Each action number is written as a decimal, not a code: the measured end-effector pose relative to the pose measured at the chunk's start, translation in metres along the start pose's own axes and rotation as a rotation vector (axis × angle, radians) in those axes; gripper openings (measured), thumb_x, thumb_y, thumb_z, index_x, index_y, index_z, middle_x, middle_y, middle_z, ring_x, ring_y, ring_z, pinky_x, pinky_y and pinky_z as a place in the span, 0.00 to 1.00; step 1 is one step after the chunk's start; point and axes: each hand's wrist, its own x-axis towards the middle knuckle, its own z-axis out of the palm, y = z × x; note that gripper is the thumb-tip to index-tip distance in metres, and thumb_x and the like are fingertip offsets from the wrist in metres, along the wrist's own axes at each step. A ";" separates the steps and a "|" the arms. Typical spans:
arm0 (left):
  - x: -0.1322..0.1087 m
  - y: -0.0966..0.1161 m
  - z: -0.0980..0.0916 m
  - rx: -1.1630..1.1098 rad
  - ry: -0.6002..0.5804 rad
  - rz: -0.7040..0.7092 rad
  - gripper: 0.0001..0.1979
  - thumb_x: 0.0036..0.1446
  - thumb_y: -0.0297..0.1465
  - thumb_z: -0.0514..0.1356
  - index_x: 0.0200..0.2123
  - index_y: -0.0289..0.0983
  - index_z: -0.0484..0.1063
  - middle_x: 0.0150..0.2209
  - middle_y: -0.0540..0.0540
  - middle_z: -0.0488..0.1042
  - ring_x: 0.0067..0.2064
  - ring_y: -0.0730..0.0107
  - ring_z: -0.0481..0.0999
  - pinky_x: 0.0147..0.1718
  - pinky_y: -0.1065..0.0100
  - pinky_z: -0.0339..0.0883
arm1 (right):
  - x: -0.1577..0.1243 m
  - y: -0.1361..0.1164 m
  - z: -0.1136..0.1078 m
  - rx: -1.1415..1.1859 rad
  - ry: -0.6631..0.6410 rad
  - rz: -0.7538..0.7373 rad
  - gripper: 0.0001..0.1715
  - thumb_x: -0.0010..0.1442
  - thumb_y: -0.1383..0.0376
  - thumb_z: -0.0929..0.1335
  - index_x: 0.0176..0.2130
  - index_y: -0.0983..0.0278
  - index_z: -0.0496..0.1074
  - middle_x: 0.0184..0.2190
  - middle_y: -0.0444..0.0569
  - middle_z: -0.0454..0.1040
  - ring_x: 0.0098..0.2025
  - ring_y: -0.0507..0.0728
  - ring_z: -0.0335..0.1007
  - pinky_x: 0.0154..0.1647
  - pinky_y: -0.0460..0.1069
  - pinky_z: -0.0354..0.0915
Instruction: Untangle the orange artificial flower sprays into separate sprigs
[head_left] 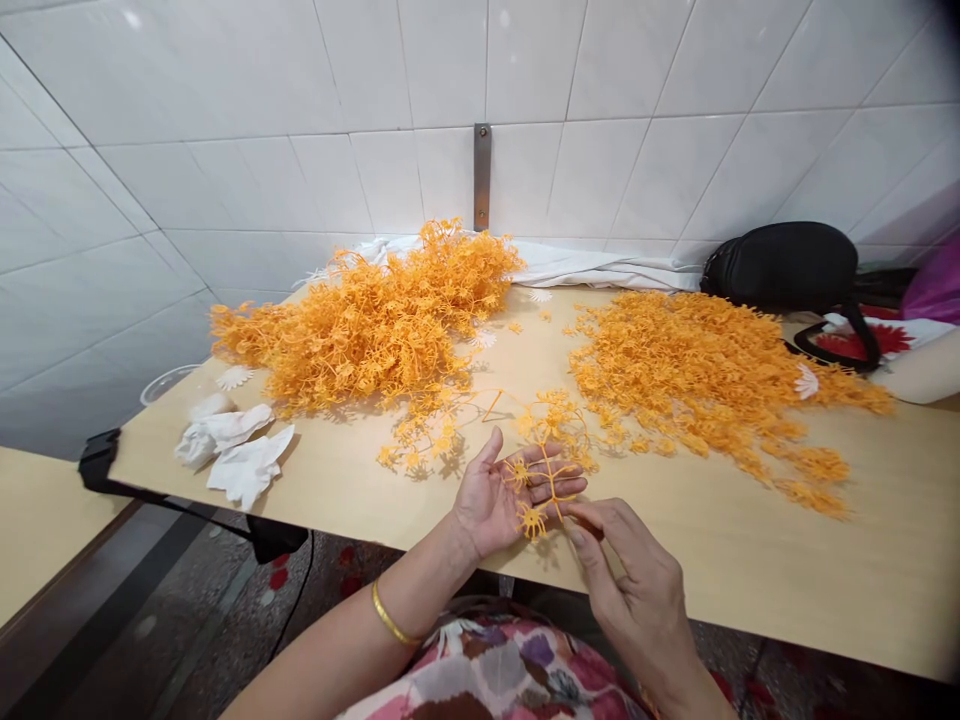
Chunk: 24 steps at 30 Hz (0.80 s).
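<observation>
Looking out over a pale table (787,560) now, and running straight into orange! Seeing a tall, tangled heap (375,330) of orange sprigs on the left, backing onto a white sheet (600,268) along the tiled wall (247,70). Swinging right, finding a lower, flatter pile (690,370) of the same orange, fanning out toward the near edge, with a white petalled piece (806,381) lying on top. Spotting a white flower (235,377) beside the tall heap, too, and crumpled tissues (251,470) near the table's left end. Away on the far right, picking out a black bag (787,265) behind the flat pile, trailing its strap near a red flower (870,340), with something purple (930,285) beyond. Passing a metal bracket (482,178) on the wall, and then meeting a loose scatter (424,435) of sprigs and a small cluster (559,415) just beyond the fingertips, crowding the gap between the two heaps.

And now to the hands! Holding the left hand (491,500) wide, palm up, wearing a gold bangle (391,615) on that forearm. Pinching the stem end of a single orange sprig (553,480) between thumb and fingers of the right hand (637,570). Keeping that sprig over the left palm and fingers, pointing its stem away from the body, showing two spidery heads (532,521) on its left side. Perhaps touching the palm, perhaps just clearing it: hard to tell from this angle.
</observation>
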 end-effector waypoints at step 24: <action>-0.002 -0.011 0.008 0.300 0.103 0.024 0.15 0.52 0.36 0.54 0.39 0.31 0.66 0.35 0.38 0.72 0.37 0.64 0.73 0.39 0.63 0.63 | 0.000 0.025 -0.020 -0.219 0.135 0.087 0.05 0.57 0.68 0.61 0.31 0.63 0.65 0.26 0.47 0.67 0.30 0.54 0.62 0.32 0.49 0.57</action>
